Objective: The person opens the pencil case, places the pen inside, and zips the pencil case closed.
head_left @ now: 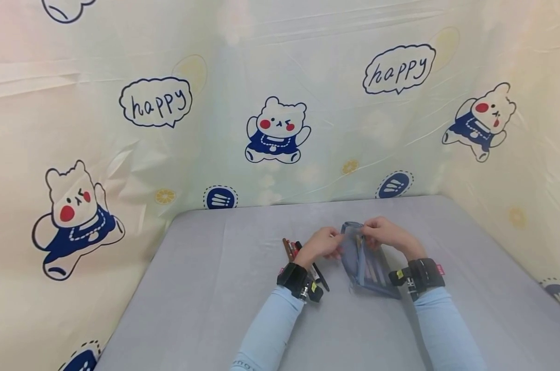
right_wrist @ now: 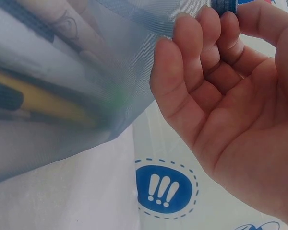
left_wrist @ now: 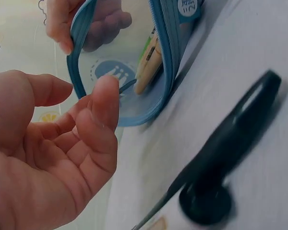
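Note:
A blue see-through mesh pencil pouch [head_left: 370,268] stands with its zipped mouth spread, pens [left_wrist: 151,64] showing inside. My right hand [head_left: 385,233] pinches its rim at the top, thumb against fingers, as the right wrist view [right_wrist: 225,91] of the hand shows. On the pouch's left side, my left hand [head_left: 323,243] has its thumb and a finger at the rim [left_wrist: 76,62], seemingly pinching it. The fingers partly hide that contact. Left of the pouch lie several loose pens [head_left: 288,250], partly covered by the left wrist. A black pen [left_wrist: 230,129] lies nearest below the left hand.
Everything rests on a grey cloth-covered table [head_left: 205,288]. A printed curtain [head_left: 326,144] with bears and "happy" bubbles encloses the back and both sides. Black wrist cameras [head_left: 425,273] sit on both forearms over light blue sleeves.

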`<state>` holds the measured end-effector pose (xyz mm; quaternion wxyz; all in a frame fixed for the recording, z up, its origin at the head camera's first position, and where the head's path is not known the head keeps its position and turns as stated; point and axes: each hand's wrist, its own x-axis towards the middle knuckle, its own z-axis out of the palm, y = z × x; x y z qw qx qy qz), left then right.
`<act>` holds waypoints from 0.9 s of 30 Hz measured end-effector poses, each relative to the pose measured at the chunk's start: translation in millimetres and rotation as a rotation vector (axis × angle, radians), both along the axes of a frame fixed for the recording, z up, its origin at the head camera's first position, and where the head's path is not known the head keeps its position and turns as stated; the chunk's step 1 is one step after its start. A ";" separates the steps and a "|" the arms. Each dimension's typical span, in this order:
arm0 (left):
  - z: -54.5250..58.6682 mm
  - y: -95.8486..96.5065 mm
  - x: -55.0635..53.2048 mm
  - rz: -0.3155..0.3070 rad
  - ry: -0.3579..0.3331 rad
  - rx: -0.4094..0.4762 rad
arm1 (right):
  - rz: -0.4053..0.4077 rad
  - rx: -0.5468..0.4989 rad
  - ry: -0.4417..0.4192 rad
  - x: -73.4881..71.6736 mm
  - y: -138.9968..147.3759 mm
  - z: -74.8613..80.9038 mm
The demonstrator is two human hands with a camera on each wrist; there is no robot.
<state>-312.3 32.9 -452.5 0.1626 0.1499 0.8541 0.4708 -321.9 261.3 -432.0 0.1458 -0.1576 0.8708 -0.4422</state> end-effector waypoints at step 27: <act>0.0 -66.6 -0.4 0.124 0.084 -0.214 | 0.014 0.022 0.013 -0.7 -0.2 0.3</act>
